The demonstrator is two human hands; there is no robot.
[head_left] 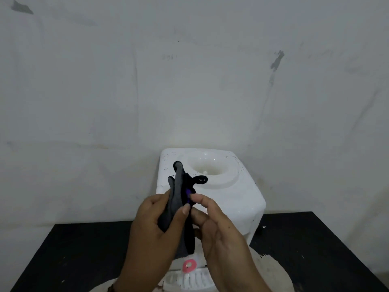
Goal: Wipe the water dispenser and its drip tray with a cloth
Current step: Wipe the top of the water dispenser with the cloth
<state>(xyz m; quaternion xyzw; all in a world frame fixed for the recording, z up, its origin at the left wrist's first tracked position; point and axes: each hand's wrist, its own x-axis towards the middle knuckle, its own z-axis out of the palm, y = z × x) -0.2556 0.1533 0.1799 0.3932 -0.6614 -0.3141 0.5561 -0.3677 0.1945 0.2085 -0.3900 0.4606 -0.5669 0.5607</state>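
Observation:
A white tabletop water dispenser (229,192) stands against the wall, its round bottle well open on top, with dark specks on its upper surface. Its slotted white drip tray (189,281) shows low in the view, below a pink tap (189,264). A dark grey and black cloth (179,199) with a purple patch is held upright in front of the dispenser. My left hand (151,234) grips the cloth's lower part. My right hand (216,226) pinches its edge with thumb and forefinger.
The dispenser rests on a black table (84,249) that runs left and right of it. A stained white wall (189,81) rises directly behind. A pale surface (271,270) lies at the table's front right.

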